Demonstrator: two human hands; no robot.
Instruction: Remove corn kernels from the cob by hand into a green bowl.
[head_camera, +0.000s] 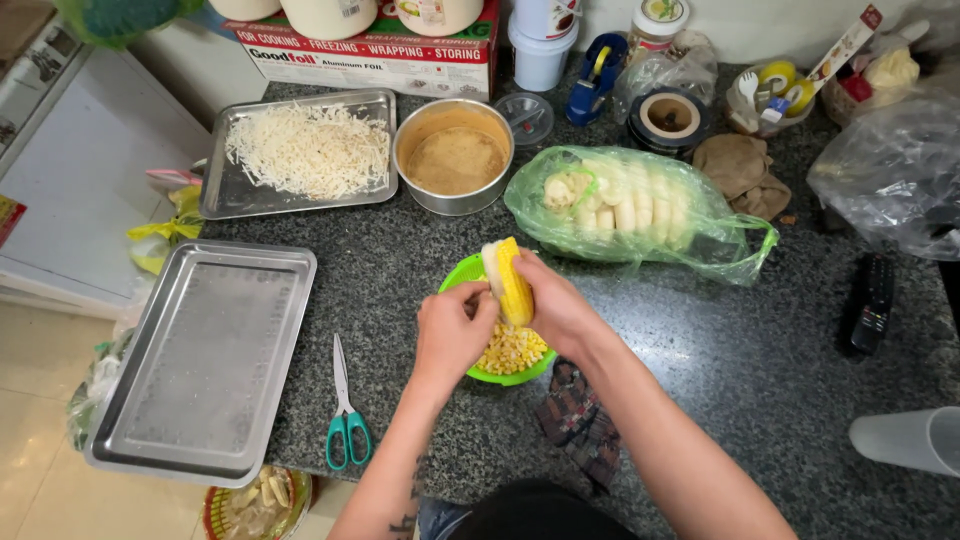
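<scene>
Counter: dark speckled granite worktop (720, 330), crowded along the back; pale floor tiles show at the left edge
Left hand: left hand (452, 335) curled against the lower side of the corn cob (510, 280), thumb pressed at the kernels; fingers closed on the cob
Right hand: right hand (555, 305) wrapped round the cob from the right, holding it upright and tilted slightly over the bowl
Cob: 1 in hand, directly above the green bowl (462, 278); its left strip looks pale and stripped, the rest is yellow with kernels on
Progress: loose kernels (512, 350) already heaped in the bowl; most of this cob seems unstripped; more pale cobs wait in the green plastic bag (640, 212), their count unclear through the film
Trays: 2 metal trays; the near tray (205, 360) bare, the far tray (300, 152) heaped with pale shreds
Pot: 1 round metal pot (455, 155) of tan paste, behind the bowl
Scissors: 1 pair with teal handles (345, 410), lying between the near tray and the bowl
Cloth: 1 dark checked cloth (580, 420) beside the right forearm
Remote: 1 black remote (875, 300), well apart at the right
</scene>
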